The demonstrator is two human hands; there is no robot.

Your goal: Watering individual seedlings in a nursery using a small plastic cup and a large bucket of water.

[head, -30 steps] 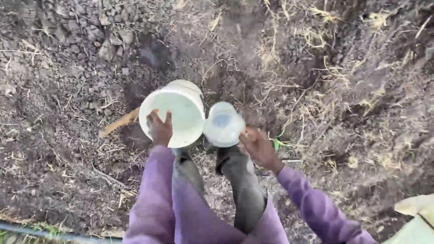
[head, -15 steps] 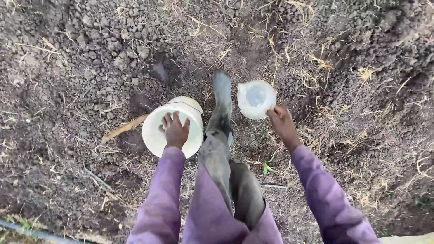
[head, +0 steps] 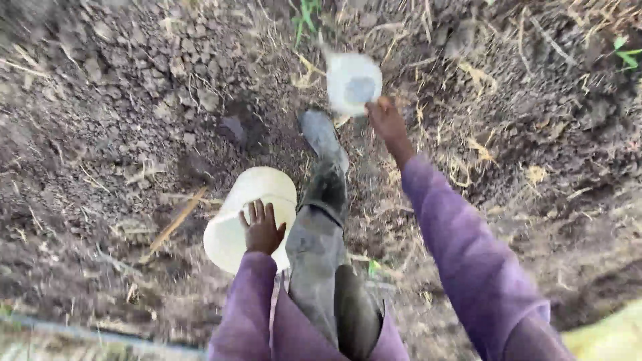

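The pale bucket (head: pixel 249 217) hangs low beside the left leg, its rim under the fingers of the left hand (head: pixel 261 228), which curl over the edge and clamp it. Kept level and near the body, it should slosh less. Ahead of the boot (head: pixel 323 138), the small white cup (head: pixel 354 81) sits just beyond the right hand (head: pixel 386 119), fingers closed on its rim; blur hides the exact grip. A steady wrist seems wise over the dug soil (head: pixel 134 100).

- Dark, clodded soil (head: pixel 114 100) covers the ground in daylight.
- Dry straw (head: pixel 481 150) lies scattered toward two o'clock.
- Green sprouts (head: pixel 304 17) show at twelve o'clock.
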